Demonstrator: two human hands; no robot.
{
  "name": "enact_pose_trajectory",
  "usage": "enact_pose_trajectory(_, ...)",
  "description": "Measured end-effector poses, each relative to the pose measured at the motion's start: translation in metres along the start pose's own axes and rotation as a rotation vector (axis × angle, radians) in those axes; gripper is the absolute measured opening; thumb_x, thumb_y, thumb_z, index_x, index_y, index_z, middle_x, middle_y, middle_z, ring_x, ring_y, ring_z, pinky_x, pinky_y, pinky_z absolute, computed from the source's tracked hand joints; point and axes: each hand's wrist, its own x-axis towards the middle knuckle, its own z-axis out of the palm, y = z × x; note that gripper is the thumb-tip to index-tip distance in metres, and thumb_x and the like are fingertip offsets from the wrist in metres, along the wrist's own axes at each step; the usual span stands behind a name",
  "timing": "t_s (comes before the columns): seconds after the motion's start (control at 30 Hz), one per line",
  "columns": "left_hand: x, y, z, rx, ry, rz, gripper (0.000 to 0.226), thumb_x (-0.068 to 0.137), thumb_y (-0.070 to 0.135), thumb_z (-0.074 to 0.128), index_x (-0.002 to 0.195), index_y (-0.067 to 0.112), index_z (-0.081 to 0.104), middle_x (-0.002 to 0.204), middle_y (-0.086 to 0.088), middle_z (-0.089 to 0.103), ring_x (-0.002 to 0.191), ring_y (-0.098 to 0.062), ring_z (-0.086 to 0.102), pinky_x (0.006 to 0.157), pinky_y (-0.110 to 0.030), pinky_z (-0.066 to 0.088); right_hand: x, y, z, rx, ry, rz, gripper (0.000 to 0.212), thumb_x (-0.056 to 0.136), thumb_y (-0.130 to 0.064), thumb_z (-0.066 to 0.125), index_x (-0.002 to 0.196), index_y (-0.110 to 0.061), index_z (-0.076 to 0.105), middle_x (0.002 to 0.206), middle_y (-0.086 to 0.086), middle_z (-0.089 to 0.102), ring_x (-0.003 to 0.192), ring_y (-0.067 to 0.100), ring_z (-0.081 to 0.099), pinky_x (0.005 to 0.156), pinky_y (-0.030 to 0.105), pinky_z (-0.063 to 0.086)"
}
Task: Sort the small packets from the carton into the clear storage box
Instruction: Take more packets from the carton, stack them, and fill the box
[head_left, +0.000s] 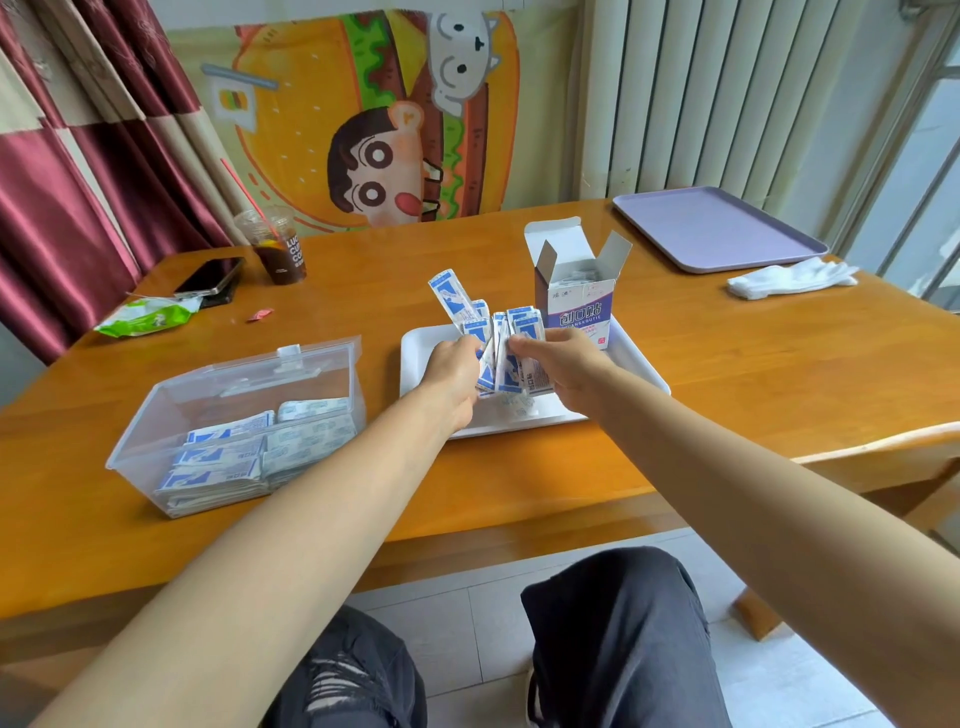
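While the opened carton (576, 304) is standing on the white tray (420, 358), left grip (454, 366) and right grip (561, 364) are pinching a fanned bundle of packets (522, 325) above it, probably squaring them for the half-filled clear storage box (156, 415).

We noted both hands over the white tray (415, 364). The left hand (452, 366) and right hand (563, 369) gripped one upright bundle of packets (501, 332) between them. The carton (579, 306) stood open on the tray's far side, just behind the bundle. Left of the tray and apart from it sat the clear storage box (156, 410), lid raised, with stacked packets (234, 457) flat inside. An iced drink (280, 254), phone (210, 278), purple tray (717, 228) and white gloves (789, 278) lay on the table (727, 374).
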Motion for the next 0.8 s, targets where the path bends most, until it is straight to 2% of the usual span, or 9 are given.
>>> enact_pose_trajectory(0.13,-0.004,0.000,-0.003,0.157,-0.012,0.053,0.027,0.101,0.012,0.037,0.105,0.013,0.064,0.094,-0.012,0.072,0.087,-0.031,0.070,0.086,-0.049,0.056,-0.002,-0.003,-0.004,-0.012,0.025,-0.097,0.019,0.091,-0.016,0.063,0.104,-0.003,0.067,0.086,0.006,0.069,0.076,0.018,0.067,0.067,0.031,0.055)
enact_pose_trajectory(0.23,-0.005,-0.002,-0.006,0.213,-0.082,0.041,0.028,0.101,0.012,0.039,0.106,0.011,0.067,0.099,-0.015,0.072,0.089,-0.031,0.070,0.086,-0.049,0.056,-0.003,-0.004,-0.004,-0.028,-0.015,-0.115,0.018,0.091,-0.015,0.062,0.105,-0.004,0.068,0.093,0.009,0.070,0.079,0.020,0.068,0.066,0.031,0.054)
enact_pose_trajectory(0.3,-0.007,-0.002,-0.003,0.174,-0.123,0.036,0.029,0.102,0.012,0.037,0.111,0.009,0.064,0.099,-0.016,0.071,0.084,-0.030,0.070,0.081,-0.047,0.058,-0.005,-0.003,-0.002,-0.058,-0.003,-0.119,0.020,0.091,-0.014,0.061,0.107,-0.003,0.066,0.095,0.009,0.070,0.078,0.019,0.068,0.062,0.027,0.054)
enact_pose_trajectory(0.37,-0.010,0.000,-0.001,0.118,-0.127,0.030,0.030,0.102,0.011,0.033,0.108,0.010,0.062,0.093,-0.015,0.070,0.078,-0.028,0.068,0.078,-0.045,0.057,-0.006,-0.002,0.001,-0.083,0.013,-0.137,0.021,0.092,-0.013,0.060,0.109,-0.003,0.065,0.097,0.009,0.070,0.078,0.017,0.068,0.061,0.026,0.054)
enact_pose_trajectory(0.47,-0.012,0.004,0.003,0.061,-0.133,0.019,0.033,0.101,0.012,0.028,0.101,0.018,0.060,0.093,-0.015,0.069,0.080,-0.029,0.067,0.078,-0.046,0.056,-0.005,0.000,0.007,-0.092,0.049,-0.174,0.019,0.092,-0.013,0.060,0.109,-0.006,0.063,0.097,0.008,0.069,0.081,0.018,0.068,0.066,0.029,0.056)
enact_pose_trajectory(0.53,-0.015,0.005,0.005,0.061,-0.139,0.024,0.034,0.101,0.013,0.026,0.099,0.019,0.060,0.092,-0.014,0.067,0.082,-0.029,0.065,0.080,-0.045,0.055,-0.007,-0.001,0.012,-0.127,0.056,-0.187,0.015,0.093,-0.014,0.058,0.106,-0.008,0.062,0.094,0.006,0.068,0.078,0.015,0.067,0.063,0.026,0.055)
enact_pose_trajectory(0.63,-0.018,0.004,0.009,0.102,-0.149,0.061,0.032,0.101,0.014,0.026,0.112,0.019,0.056,0.091,-0.010,0.064,0.083,-0.024,0.062,0.079,-0.041,0.054,-0.009,-0.005,0.018,-0.140,-0.013,-0.149,0.014,0.097,-0.018,0.052,0.103,-0.008,0.060,0.093,0.009,0.065,0.078,0.017,0.066,0.065,0.028,0.054)
enact_pose_trajectory(0.7,-0.017,0.003,0.009,0.125,-0.142,0.075,0.034,0.101,0.014,0.027,0.122,0.017,0.054,0.093,-0.010,0.063,0.086,-0.023,0.062,0.078,-0.039,0.053,-0.011,-0.007,0.020,-0.057,-0.108,-0.077,0.016,0.100,-0.018,0.047,0.104,-0.006,0.058,0.092,0.010,0.063,0.083,0.020,0.064,0.070,0.031,0.054)
enact_pose_trajectory(0.8,-0.016,0.003,0.007,0.159,-0.157,0.075,0.037,0.101,0.015,0.027,0.129,0.015,0.052,0.098,-0.012,0.063,0.092,-0.026,0.062,0.085,-0.042,0.052,-0.013,-0.009,0.019,0.066,-0.234,-0.002,0.016,0.101,-0.019,0.044,0.102,-0.010,0.057,0.092,0.008,0.063,0.085,0.019,0.063,0.070,0.030,0.051)
